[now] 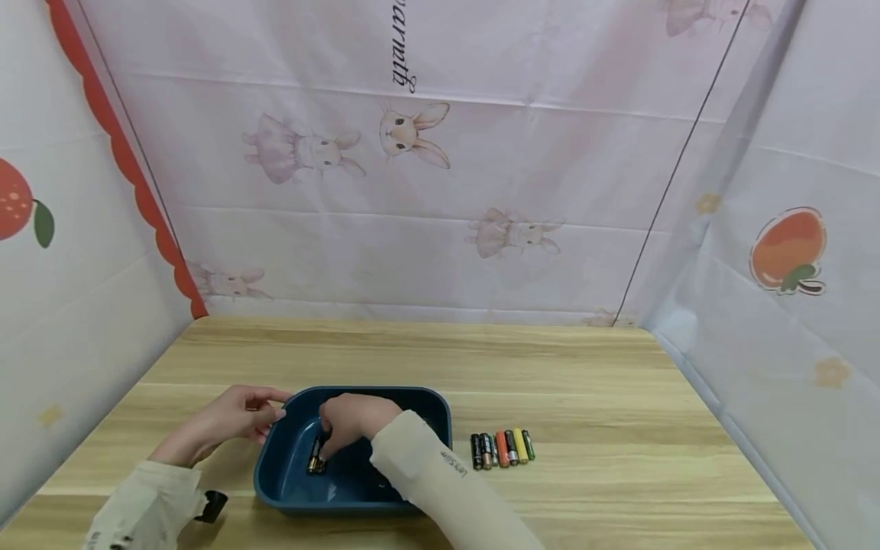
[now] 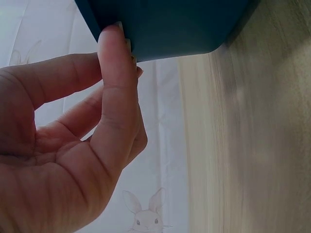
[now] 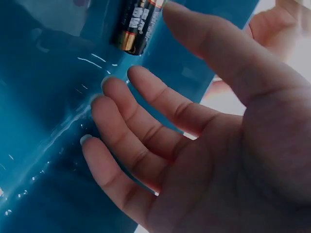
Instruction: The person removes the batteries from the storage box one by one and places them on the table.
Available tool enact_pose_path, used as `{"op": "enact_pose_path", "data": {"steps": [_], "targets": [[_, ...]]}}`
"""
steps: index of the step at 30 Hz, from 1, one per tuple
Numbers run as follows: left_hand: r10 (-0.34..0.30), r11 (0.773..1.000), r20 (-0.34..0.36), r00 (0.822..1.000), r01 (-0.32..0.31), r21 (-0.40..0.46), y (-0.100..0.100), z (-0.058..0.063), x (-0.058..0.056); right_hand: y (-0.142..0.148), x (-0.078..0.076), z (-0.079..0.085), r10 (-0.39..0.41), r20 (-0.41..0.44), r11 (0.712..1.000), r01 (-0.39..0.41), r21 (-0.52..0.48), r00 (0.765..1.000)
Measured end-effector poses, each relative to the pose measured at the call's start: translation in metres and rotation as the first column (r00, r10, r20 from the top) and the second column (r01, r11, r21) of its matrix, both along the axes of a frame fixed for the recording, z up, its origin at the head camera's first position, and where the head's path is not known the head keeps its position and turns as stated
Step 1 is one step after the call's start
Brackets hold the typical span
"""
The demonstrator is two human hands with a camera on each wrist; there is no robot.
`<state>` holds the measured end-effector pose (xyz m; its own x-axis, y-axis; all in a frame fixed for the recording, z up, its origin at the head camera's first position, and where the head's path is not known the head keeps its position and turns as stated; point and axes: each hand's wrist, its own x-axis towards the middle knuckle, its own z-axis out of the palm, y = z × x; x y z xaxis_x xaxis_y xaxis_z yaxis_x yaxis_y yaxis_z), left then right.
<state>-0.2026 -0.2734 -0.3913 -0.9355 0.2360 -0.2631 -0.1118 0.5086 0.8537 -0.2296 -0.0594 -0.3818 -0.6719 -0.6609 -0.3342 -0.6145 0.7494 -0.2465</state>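
Observation:
A dark blue plastic bin stands on the table. My left hand is at its left side, with fingertips touching the outer wall near the rim; the left wrist view shows the thumb against the wall. My right hand reaches down inside the bin. Black-and-gold batteries lie on the bin floor beside its thumb tip, seemingly two side by side. The other right fingers are loosely bent and apart from the batteries. The right sleeve hides part of the bin.
Right of the bin, several batteries in black, orange, yellow and green lie in a row on the wooden table. A black object is by the left sleeve. Printed cloth walls enclose the table's back and sides.

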Motion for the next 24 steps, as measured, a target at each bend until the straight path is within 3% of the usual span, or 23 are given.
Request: {"op": "enact_pose_path", "data": {"steps": [9,24], "targets": [[0.010,1.000,0.003,1.000,-0.010,-0.005,0.001,0.000,0.001,-0.012,0.007,-0.004,-0.037,0.027,0.995,0.034,0.089,0.999],[-0.001,1.000,0.000,1.000,0.001,-0.001,0.000,0.000,0.001,-0.023,0.018,-0.004,-0.104,-0.007,0.978,0.104,0.181,0.995]]}}
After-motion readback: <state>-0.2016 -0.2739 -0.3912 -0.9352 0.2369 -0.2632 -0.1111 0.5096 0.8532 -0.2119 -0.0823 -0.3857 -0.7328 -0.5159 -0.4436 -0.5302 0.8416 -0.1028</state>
